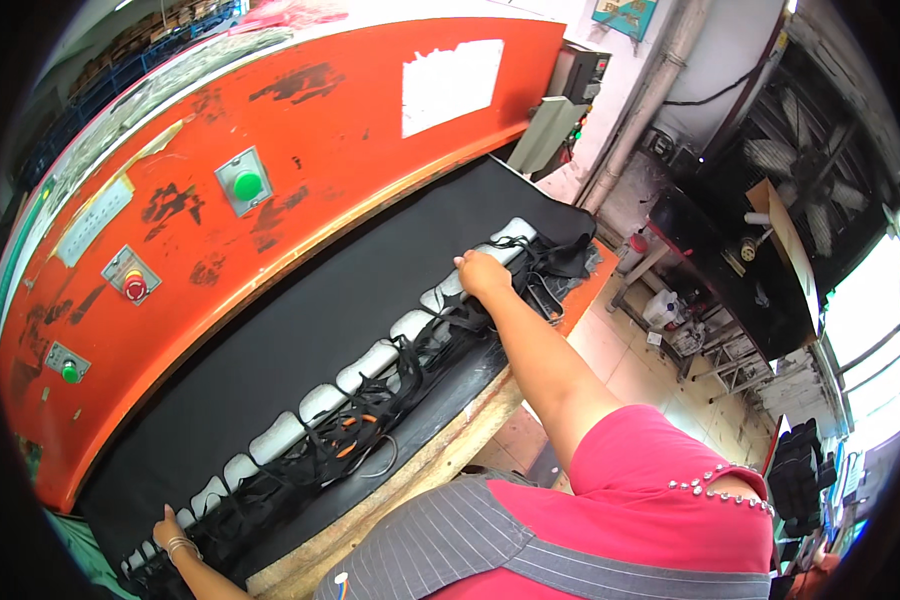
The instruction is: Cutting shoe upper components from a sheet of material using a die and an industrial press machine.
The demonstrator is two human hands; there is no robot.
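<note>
Nearest us are the grey pinstriped apron (430, 530) and the pink top (670, 450). Just past them runs the wooden edge (410, 470) of the worktop, and along it lies a loose tangle of black straps (415, 370) with orange bits (365, 420) among them. Beside the straps, we find the row of pale grey pads (367, 365), laid slantwise from the lower left to the upper right on a black sheet (300, 330).

Our left hand (173, 535), with bracelets (178, 544) at the wrist, is at the lower-left end of the row, thumb raised and the other fingers mostly hidden; we cannot tell how far it is open or whether it has hold of anything. Our right hand (485, 275) is near the row's upper end, its fingers curled in beside the pads; we cannot tell whether it grips one.

Beyond the sheet, we face a curved orange machine front (350, 130) with dark scuffs, a large green button (248, 184), a red knob (135, 287) and a smaller green button (71, 372). Farther off to the right, we see a white jug (665, 312) by a dark stand (740, 270), a pale pipe (660, 90) and a big fan (790, 160).
</note>
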